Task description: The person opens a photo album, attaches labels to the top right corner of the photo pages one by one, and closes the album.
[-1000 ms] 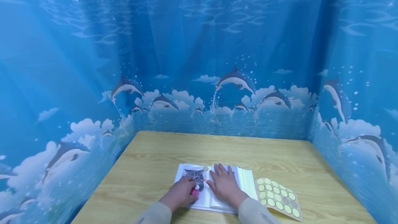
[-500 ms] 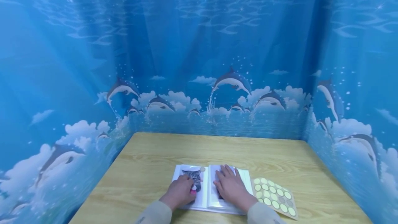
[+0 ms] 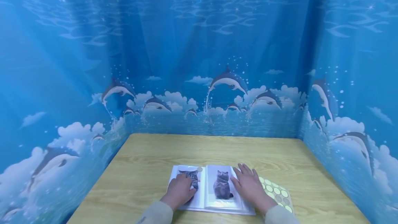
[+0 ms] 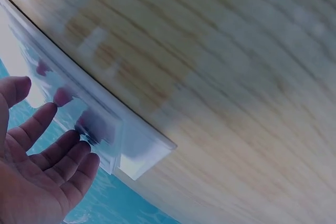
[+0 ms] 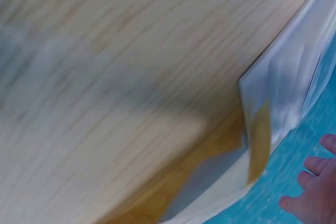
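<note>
Blue dolphin-printed curtains [image 3: 186,37] back a pale wood-grain table [image 3: 205,151]. Left hand [image 3: 179,190], fingers loosely bent, slightly apart, over a striped tabby-cat photo [image 3: 194,177]. Between both hands' fingers, an open white photo album [image 3: 202,191]: glossy sleeves, long axis left-to-right, pictured cats pointing head-away from the wrists. Right hand [image 3: 249,186], fingers fanned across its right edge; brown sheet of round yellow-green stickers [image 3: 279,193] just right.

On the wood-grained tabletop [image 3: 186,150], an open album of cat pictures [image 3: 205,190] is laid between the left hand [image 3: 179,190] and the right hand [image 3: 249,185], partly covered by both. A sheet of pale round stickers [image 3: 281,196] — partly hidden — is set just right of the right hand.
</note>
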The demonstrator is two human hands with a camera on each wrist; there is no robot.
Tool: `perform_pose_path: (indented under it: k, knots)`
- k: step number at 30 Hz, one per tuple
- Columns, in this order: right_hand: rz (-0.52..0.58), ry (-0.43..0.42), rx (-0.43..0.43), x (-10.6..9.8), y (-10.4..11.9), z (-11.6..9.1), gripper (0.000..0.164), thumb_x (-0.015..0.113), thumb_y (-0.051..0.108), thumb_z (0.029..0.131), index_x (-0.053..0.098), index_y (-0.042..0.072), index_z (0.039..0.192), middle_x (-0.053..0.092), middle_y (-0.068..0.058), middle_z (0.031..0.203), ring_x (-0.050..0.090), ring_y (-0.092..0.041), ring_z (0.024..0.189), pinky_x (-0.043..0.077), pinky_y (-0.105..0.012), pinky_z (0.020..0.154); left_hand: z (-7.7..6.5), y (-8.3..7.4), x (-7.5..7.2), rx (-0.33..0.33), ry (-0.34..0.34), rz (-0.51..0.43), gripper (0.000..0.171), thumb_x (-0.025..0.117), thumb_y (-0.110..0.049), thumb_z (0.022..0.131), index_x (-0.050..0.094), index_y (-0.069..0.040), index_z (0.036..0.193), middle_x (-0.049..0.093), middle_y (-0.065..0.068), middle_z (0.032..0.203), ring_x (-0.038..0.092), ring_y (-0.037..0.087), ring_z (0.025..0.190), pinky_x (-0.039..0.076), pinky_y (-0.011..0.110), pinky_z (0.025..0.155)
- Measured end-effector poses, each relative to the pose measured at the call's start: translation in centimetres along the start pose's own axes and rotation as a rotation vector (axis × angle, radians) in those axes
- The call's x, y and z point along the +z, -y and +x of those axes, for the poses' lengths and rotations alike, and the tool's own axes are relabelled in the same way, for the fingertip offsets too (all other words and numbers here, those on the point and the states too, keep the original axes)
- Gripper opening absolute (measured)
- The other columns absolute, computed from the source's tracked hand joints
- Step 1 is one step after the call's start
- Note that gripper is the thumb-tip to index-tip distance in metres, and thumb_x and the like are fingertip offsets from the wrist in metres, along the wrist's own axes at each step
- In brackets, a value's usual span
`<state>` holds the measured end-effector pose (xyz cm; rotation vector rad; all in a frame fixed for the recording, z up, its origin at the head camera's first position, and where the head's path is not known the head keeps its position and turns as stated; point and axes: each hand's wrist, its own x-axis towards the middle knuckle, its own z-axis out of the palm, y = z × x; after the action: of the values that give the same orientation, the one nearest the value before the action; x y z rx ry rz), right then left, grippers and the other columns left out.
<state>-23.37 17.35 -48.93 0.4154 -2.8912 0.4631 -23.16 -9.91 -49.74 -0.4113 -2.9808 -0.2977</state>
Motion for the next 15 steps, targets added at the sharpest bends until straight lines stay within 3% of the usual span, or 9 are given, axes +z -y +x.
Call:
perform_pose_path:
  k: [6,15]
  knots:
    - [0.003,-0.003,0.057,-1.4,-1.6,-0.8,0.047,0.052,0.03,0.102,0.054,-0.002,0.137,0.042,-0.029,0.147,0.033,-0.048,0.138,0.018,-0.07,0.111,0.2,-0.2,-0.2,-0.028,-0.004,-0.024,0.031,0.074,-0.033,0.084,0.071,-0.004,0.093,0.064,0.017,0.107,0.061,0.032,0.093,0.053,0.049,0.08]
    - [0.031,-0.037,0.129,-2.6,-4.5,-3.1,0.051,0.049,0.03,0.104,0.049,-0.005,0.14,0.04,-0.032,0.147,0.032,-0.052,0.136,0.017,-0.072,0.11,0.8,-0.7,0.3,0.027,-0.097,-0.056,0.019,0.073,-0.027,0.082,0.07,-0.009,0.089,0.057,0.006,0.086,0.058,0.024,0.078,0.052,0.043,0.069]
